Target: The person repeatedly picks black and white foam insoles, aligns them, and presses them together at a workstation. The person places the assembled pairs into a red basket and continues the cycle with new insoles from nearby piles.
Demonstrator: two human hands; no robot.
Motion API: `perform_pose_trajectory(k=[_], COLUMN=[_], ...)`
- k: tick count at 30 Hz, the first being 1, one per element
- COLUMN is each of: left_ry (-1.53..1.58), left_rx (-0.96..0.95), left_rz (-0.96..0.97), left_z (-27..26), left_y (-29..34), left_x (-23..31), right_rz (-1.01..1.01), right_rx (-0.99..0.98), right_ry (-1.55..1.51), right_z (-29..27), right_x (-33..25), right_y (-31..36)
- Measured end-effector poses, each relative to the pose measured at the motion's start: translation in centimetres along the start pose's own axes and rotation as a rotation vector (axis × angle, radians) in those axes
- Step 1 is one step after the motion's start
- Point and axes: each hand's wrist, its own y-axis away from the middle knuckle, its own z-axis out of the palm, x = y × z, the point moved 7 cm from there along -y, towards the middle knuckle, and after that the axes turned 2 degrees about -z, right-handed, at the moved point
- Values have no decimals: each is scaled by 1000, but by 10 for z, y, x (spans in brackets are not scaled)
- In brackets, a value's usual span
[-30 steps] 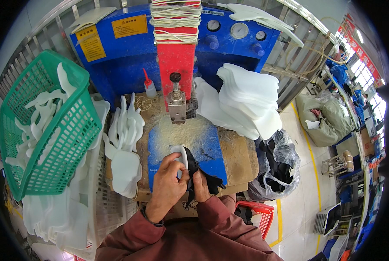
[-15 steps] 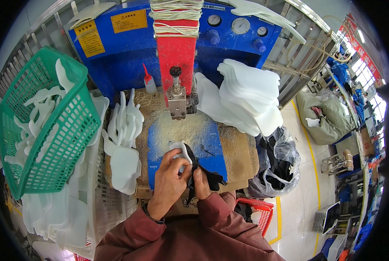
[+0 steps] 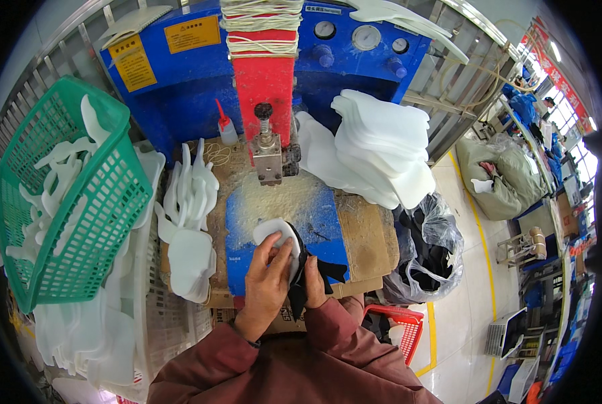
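My left hand is closed on a white, smooth, rounded piece over the blue board. Its fingertips press on the piece's pale face. Black fabric runs along the right side of that piece, and a loose end hangs below it. My right hand grips the black fabric and the piece's edge from the right, thumb up; its other fingers are mostly hidden. Above both hands stands the metal head of a red and blue machine, apart from the piece. Yellowish residue covers the board's far part.
Flat white pieces lie left of the board, and a taller white stack stands at back right. A green basket of white pieces is far left. Right are a plastic bag of black fabric and a red basket. A small bottle stands behind.
The white piece has moved slightly up and left, and more of its face shows. My left fingers have shifted along it. My right hand has moved slightly right, still gripping.
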Motion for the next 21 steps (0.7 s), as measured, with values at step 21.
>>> perform_pose_trajectory(k=[21], left_ry=[110], left_rx=[-50], left_rz=[-50], left_z=[11], left_y=[-11], left_x=[10], right_rz=[136], right_rx=[244], right_ry=[-529], right_z=[-14], right_x=[-20], right_y=[-10])
